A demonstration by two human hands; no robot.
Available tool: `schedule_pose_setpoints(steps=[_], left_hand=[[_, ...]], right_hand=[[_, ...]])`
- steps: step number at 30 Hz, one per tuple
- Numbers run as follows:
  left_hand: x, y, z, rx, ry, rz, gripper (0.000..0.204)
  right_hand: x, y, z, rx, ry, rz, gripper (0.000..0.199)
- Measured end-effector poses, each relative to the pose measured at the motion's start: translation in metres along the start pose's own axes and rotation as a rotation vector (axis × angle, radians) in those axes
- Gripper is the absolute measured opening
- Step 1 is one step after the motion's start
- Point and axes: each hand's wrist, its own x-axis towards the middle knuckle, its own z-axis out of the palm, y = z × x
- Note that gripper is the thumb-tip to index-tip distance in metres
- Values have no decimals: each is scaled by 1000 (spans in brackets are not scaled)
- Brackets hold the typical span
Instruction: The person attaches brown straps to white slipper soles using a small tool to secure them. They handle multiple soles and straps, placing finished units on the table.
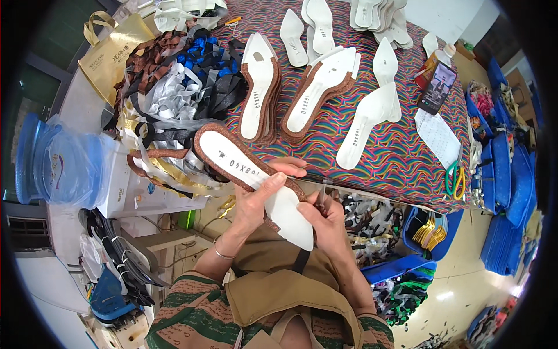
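Observation:
A white shoe insole (256, 174) with brown trim along much of its edge is held in front of me, tilted, its pointed toe toward my body. My left hand (256, 200) grips its middle, thumb on the white face and fingers underneath. At the toe end, my right hand (325, 218) pinches the edge between thumb and fingers; what else those fingers may hold is hidden. Beyond my hands lie two stacks of brown-edged insoles, one on the left (259, 93) and one on the right (317, 96). Plain white insoles (363, 119) rest farther right.
The table has a wavy multicoloured cloth (314, 152). Trim strips (180, 87) heap at its left, beside a gold bag (113, 55). A phone (437, 87), a bottle (445, 53), a paper sheet (437, 136) and scissors (455, 180) sit right. Blue bins (401, 264) hold scraps below.

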Motion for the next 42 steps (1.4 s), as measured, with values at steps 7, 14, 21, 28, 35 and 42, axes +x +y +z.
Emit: schedule_pose_setpoints(steps=[7,14,21,28,35,42], left_hand=[[5,-4,14,-205,-139,21,23],[10,11,28,-40,-121,-256,29],[-5,-6,40,-8,-455,-526,20],[-13,-10,46,81,-516,-635,16],[-17,-17,51,154,-521,-588,19],[-10,-19,43,-104,-520,-625,54]], right_hand=[[0,25,-6,687,-135,283,57],[5,41,-40,398,207,153,26],[40,-54,-55,-313,107,-332,30],[42,-63,-54,-556,-16,-574,24],[40,-79,-57,-734,-29,-505,30],[34,-62,-72,-427,29,-240,28]])
